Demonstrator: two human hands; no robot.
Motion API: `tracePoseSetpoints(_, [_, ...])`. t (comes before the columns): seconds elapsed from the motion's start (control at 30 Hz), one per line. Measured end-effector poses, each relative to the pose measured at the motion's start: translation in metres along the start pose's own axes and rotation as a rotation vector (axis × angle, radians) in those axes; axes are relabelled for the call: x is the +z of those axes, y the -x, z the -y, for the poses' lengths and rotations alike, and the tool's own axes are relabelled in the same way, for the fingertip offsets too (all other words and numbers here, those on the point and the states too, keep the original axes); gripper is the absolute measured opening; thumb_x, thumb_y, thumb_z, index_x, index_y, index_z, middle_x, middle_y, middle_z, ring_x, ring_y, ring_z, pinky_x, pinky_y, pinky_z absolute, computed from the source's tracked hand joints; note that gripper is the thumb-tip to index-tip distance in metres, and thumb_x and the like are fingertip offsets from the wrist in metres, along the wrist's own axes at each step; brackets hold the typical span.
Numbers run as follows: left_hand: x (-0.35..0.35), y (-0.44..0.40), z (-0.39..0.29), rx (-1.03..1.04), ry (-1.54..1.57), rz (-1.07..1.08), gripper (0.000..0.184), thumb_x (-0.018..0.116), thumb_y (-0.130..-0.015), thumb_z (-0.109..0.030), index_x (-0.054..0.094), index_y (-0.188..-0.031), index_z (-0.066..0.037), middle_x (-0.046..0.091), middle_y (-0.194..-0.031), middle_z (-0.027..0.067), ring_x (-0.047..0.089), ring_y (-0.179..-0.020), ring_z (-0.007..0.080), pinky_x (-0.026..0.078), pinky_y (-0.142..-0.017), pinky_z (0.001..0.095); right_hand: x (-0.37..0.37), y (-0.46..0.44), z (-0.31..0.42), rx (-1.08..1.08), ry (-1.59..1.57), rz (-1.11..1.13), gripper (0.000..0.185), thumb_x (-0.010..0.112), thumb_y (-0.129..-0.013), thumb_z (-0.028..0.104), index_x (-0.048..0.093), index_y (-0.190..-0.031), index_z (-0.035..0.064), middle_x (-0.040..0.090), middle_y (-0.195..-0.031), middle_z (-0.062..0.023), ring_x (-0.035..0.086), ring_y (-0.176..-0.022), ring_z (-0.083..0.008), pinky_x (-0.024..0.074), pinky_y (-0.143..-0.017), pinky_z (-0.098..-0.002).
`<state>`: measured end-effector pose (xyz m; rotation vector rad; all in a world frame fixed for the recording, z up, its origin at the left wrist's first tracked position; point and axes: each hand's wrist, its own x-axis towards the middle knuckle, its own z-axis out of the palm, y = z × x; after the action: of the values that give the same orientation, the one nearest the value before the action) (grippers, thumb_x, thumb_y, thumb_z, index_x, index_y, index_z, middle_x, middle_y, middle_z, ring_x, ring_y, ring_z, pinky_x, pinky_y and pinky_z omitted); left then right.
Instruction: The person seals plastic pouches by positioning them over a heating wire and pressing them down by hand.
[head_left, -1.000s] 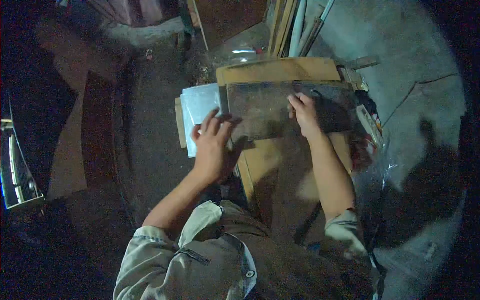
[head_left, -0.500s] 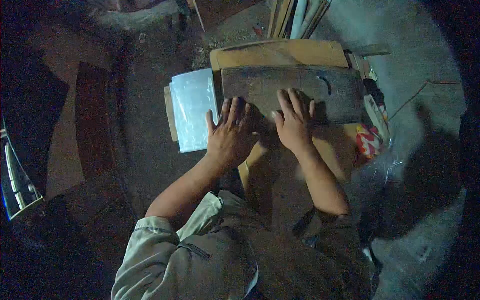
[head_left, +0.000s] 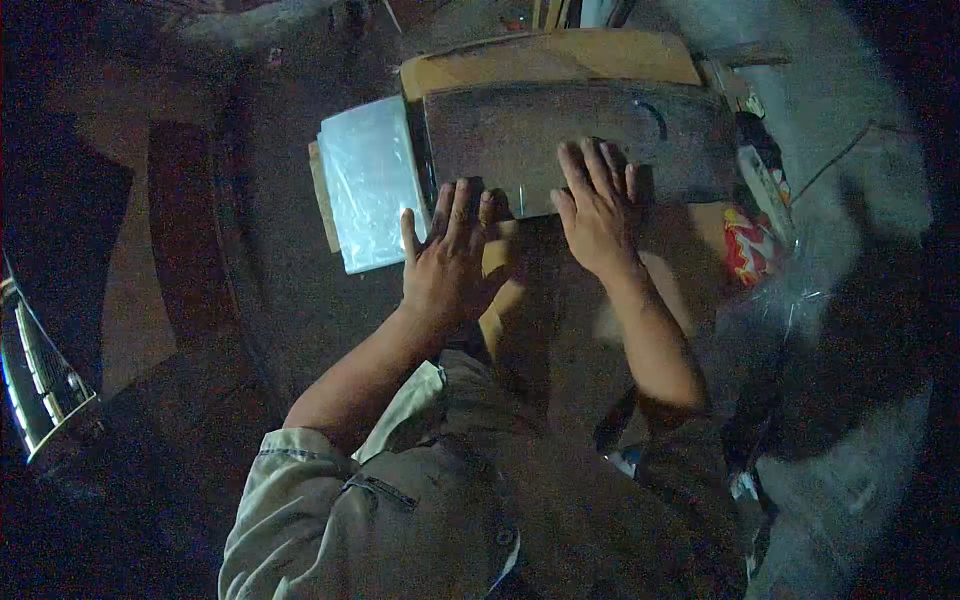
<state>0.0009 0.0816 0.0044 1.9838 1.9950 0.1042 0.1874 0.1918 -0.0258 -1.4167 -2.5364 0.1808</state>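
A dark, flat rectangular board [head_left: 500, 135] with a small curved dark mark lies across a yellowish-brown surface [head_left: 560, 50]. My left hand [head_left: 447, 255] is open, its fingers extended at the board's lower left corner. Farther right, my right hand [head_left: 598, 215] is open too, fingers spread and resting on the board's lower edge. Neither hand holds anything. Just left of the board lies a stack of pale, glossy plastic sheets or bags [head_left: 370, 190], close to my left thumb.
A red and white packet [head_left: 745, 247] and clear crinkled plastic [head_left: 790, 300] are at the right of the work surface. Long poles [head_left: 597, 12] stand beyond it. At the far left is a shiny framed object [head_left: 45, 370].
My right hand has gone from closed fingers above the board to spread fingers on its lower edge. My left hand's fingers have straightened. The board and sheets appear higher in view.
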Motion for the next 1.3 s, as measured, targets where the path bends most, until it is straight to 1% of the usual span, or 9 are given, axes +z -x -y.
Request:
tracePoseSetpoints(0.03, [-0.001,0.001,-0.001,0.001,-0.018,0.028,0.087,0.059,-0.08,-0.05,0.016,-0.148,-0.016,0.016,-0.153,0.0124,0.017,-0.141,0.03,0.007,-0.107,0.0632,-0.001,0.0,-0.002,0.004,0.0,0.025,0.051,0.048,-0.093,0.027,0.036,-0.141,0.0168,0.031,-0.146,-0.0141,0.026,-0.136,-0.0323,0.0132,-0.11,-0.0541])
tracePoseSetpoints(0.33, [0.0,0.011,-0.012,-0.014,-0.019,0.133,0.089,0.059,-0.08,-0.053,0.015,-0.148,-0.015,0.012,-0.154,0.0087,0.01,-0.142,0.0242,0.011,-0.107,0.0635,-0.003,0.006,-0.007,0.013,0.028,0.021,0.051,0.05,-0.092,0.029,0.037,-0.14,0.016,0.031,-0.146,-0.0133,0.027,-0.136,-0.0329,0.0156,-0.11,-0.0526])
tracePoseSetpoints(0.53, [0.004,0.013,-0.014,-0.009,0.006,0.098,0.086,0.059,-0.081,-0.05,0.018,-0.147,-0.016,0.013,-0.153,0.0102,0.013,-0.142,0.0256,0.016,-0.104,0.0638,-0.005,0.021,-0.003,-0.033,-0.021,0.059,0.053,0.049,-0.093,0.028,0.033,-0.143,0.0171,0.028,-0.148,-0.0133,0.023,-0.137,-0.0323,0.0124,-0.112,-0.0514])
tracePoseSetpoints(0.83, [0.01,0.015,-0.021,-0.026,0.013,0.064,0.085,0.059,-0.08,-0.051,0.022,-0.146,-0.015,0.013,-0.154,0.0092,0.013,-0.141,0.0281,0.017,-0.102,0.0656,-0.004,0.018,-0.009,-0.001,0.016,0.031,0.053,0.047,-0.095,0.029,0.031,-0.143,0.017,0.026,-0.149,-0.0123,0.021,-0.139,-0.0309,0.0101,-0.112,-0.0501])
tracePoseSetpoints(0.93, [0.011,0.016,-0.02,-0.014,0.015,0.064,0.084,0.058,-0.08,-0.053,0.022,-0.146,-0.015,0.013,-0.153,0.0105,0.014,-0.141,0.0289,0.017,-0.102,0.066,-0.01,0.014,-0.007,0.053,0.037,0.092,0.053,0.048,-0.094,0.029,0.033,-0.143,0.0149,0.025,-0.149,-0.0132,0.02,-0.139,-0.0309,0.0112,-0.113,-0.0492])
tracePoseSetpoints(1.03, [0.007,0.021,-0.02,0.001,-0.009,0.071,0.089,0.06,-0.079,-0.052,0.019,-0.147,-0.012,0.013,-0.153,0.0136,0.013,-0.141,0.0293,0.017,-0.103,0.0639,-0.008,0.02,-0.005,0.037,0.1,0.021,0.053,0.049,-0.094,0.028,0.034,-0.142,0.0125,0.026,-0.149,-0.0144,0.024,-0.137,-0.0319,0.0178,-0.112,-0.0476])
tracePoseSetpoints(1.1, [0.005,0.026,-0.02,-0.001,0.007,0.073,0.089,0.061,-0.078,-0.053,0.02,-0.147,-0.012,0.014,-0.152,0.0142,0.014,-0.141,0.0296,0.017,-0.103,0.0633,-0.013,0.034,0.004,0.161,-0.327,-0.098,0.051,0.054,-0.09,0.028,0.04,-0.136,0.0112,0.04,-0.137,-0.018,0.038,-0.126,-0.0395,0.0273,-0.106,-0.0489])
tracePoseSetpoints(1.23, [0.001,0.043,-0.016,0.097,0.089,0.039,0.087,0.062,-0.077,-0.054,0.026,-0.145,-0.012,0.019,-0.15,0.0161,0.022,-0.136,0.0328,0.023,-0.101,0.0589,-0.008,0.08,0.015,0.232,-0.356,-0.055,0.048,0.06,-0.085,0.018,0.044,-0.129,0.0084,0.051,-0.123,-0.0195,0.044,-0.118,-0.0415,0.0362,-0.099,-0.0455])
tracePoseSetpoints(1.3, [0.009,0.054,-0.015,0.172,0.129,0.007,0.081,0.065,-0.076,-0.049,0.034,-0.141,-0.012,0.024,-0.147,0.0169,0.03,-0.129,0.0349,0.028,-0.098,0.0564,-0.002,0.104,0.021,0.304,-0.269,0.071,0.046,0.061,-0.083,0.009,0.045,-0.126,0.0061,0.056,-0.119,-0.0211,0.053,-0.111,-0.037,0.0431,-0.091,-0.0411])
